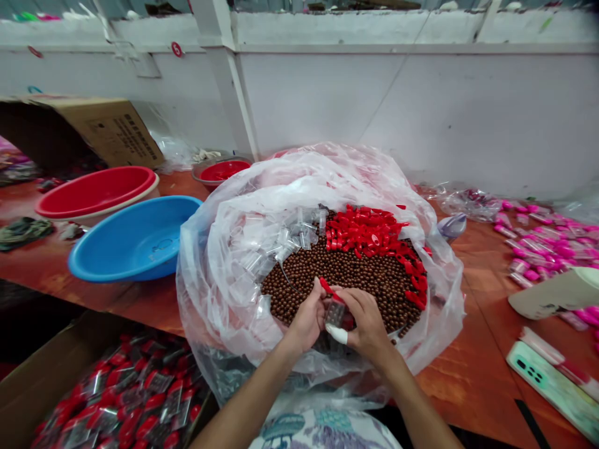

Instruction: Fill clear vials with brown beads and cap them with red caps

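Head view: both hands are meeting over the near edge of the plastic-lined basin, left hand and right hand together pinching a small clear tube with a red cap at its top, right above the brown beads filling the basin. Inside the basin, loose red caps are piling at its far right and empty clear tubes at its far left; a blue bowl is sitting left of the basin on the counter, a box of finished tubes below-left of it.
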A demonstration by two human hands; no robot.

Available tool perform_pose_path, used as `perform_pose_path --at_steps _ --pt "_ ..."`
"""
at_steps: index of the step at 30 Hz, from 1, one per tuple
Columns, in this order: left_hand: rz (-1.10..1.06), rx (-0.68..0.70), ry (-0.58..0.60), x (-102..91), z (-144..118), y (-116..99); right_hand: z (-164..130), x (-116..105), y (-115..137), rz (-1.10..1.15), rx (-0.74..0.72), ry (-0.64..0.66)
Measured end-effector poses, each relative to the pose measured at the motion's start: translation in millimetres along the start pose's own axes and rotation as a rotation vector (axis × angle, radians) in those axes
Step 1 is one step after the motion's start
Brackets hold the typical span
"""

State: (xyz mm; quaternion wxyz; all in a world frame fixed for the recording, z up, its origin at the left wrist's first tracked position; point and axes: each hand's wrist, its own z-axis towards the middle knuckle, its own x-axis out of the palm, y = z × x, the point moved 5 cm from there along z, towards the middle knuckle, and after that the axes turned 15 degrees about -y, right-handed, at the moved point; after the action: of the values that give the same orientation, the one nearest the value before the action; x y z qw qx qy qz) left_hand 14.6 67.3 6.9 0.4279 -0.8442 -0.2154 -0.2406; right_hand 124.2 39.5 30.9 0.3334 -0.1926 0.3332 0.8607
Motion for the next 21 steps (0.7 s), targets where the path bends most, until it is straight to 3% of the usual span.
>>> perform_pose_path --at_steps 6,11,15,21 --pt "0.080 -0.223 0.022 1.9 -3 7 -4 4 5 0.060 -0.012 0.021" --pt "0.135 -0.120 -0.032 -0.5 -3 8 -2 6 4 0.017 0.034 0.026" --pt "0.157 -0.059 -0.087 -0.6 -4 9 2 6 10 -0.027 -0.014 0.092" --pt "0.159 -0.048 -0.075 -2.3 -3 15 1 6 12 -0.031 -0.093 0.089"
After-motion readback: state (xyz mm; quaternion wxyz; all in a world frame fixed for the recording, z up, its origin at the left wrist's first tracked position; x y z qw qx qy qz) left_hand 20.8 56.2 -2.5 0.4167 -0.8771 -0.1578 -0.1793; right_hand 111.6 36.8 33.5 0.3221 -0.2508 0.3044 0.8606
